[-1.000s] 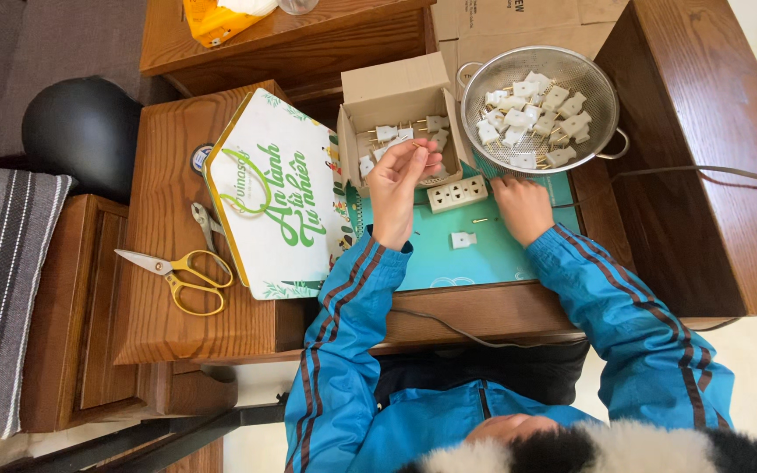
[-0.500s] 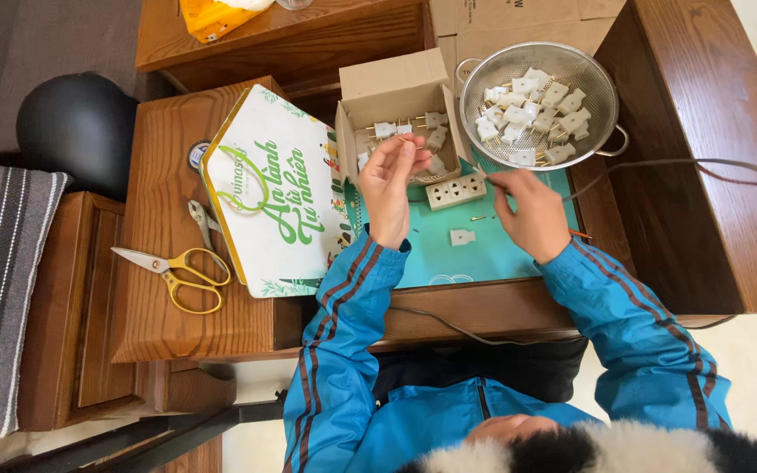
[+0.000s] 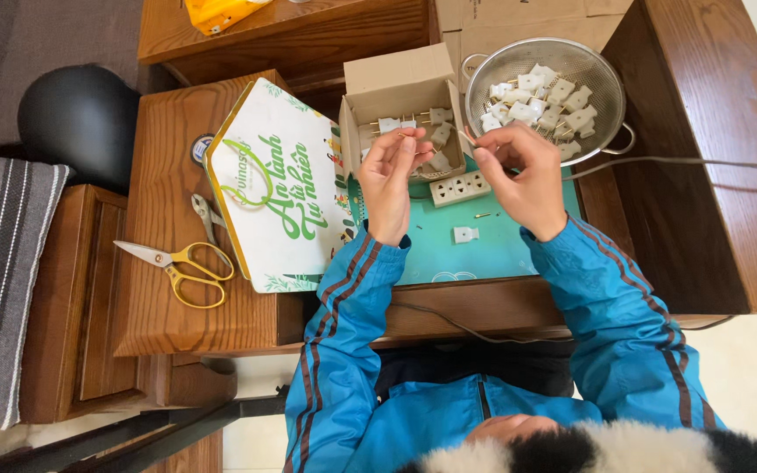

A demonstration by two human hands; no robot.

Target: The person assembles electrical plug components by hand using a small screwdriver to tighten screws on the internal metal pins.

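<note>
1. While both hands hover at upper centre of the frame, the left hand [image 3: 393, 180] pinches a small white plug part [image 3: 402, 133] and the right hand [image 3: 523, 171] nips a thin metal pin [image 3: 467, 137]; they sit near each other, not touching.
2. Below them the teal mat [image 3: 501, 250] lies mostly bare (one loose white plug piece [image 3: 464, 234] and a white socket strip [image 3: 459, 187] rest on it).
3. Just above the left hand, the open cardboard box [image 3: 396, 83] holds white plugs.
4. At upper right, the metal colander [image 3: 602, 83] holds more.
5. Yellow scissors [image 3: 181, 267] lie at left.
</note>
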